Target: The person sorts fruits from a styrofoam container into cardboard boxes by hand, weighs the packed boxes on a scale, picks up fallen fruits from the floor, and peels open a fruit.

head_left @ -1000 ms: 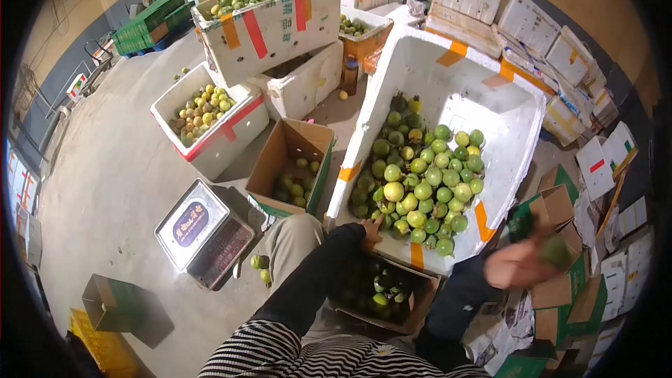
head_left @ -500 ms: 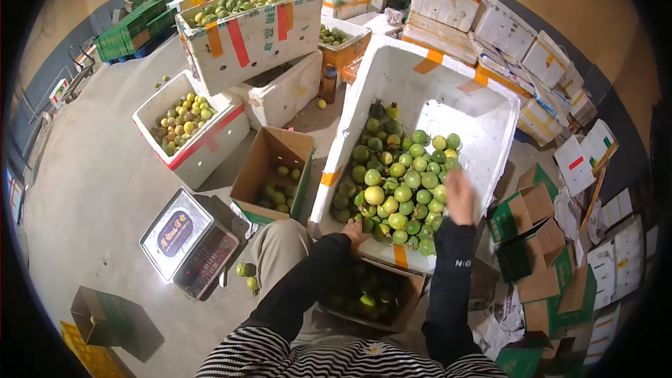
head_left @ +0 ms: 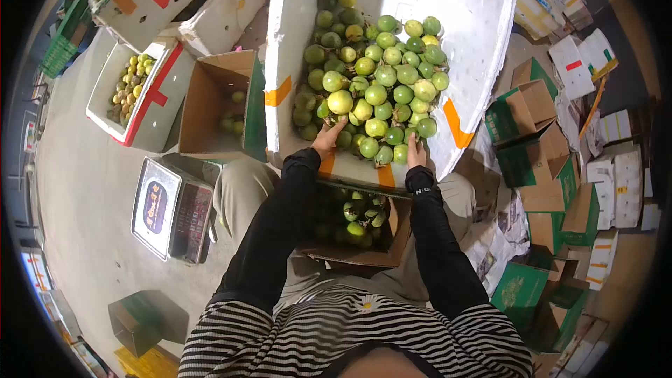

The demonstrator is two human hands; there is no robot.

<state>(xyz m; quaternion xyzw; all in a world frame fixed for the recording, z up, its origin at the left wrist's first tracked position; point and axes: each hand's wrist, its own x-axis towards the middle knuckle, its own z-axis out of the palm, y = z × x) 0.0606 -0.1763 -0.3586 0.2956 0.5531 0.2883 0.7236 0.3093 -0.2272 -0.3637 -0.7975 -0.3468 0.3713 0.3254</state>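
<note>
Green and yellowish passion fruit (head_left: 376,94) fill much of a large white foam box (head_left: 467,35) tilted towards me. At its near edge, my left hand (head_left: 326,140) touches the fruit with thumb and fingers apart; some fingertips are hidden. My right hand (head_left: 416,152) lies beside the near-right fruit, fingers stretched out and lightly touching them. Neither hand visibly grips a fruit. Below the foam box, between my knees, stands an open cardboard box (head_left: 397,238) with more green fruit (head_left: 357,228) inside, partly in shadow.
Left of my knee stands a scale (head_left: 171,210). Behind it are another cardboard box (head_left: 213,105) with fruit and a red-taped foam box (head_left: 164,91). Several open green-brown cartons (head_left: 542,161) and crumpled paper (head_left: 514,227) lie on the right. A small carton (head_left: 136,322) sits at lower left.
My view has tipped downward. My right hand has come from above the right side of the fruit to the near edge. My left hand now reaches slightly farther in among the fruit.
</note>
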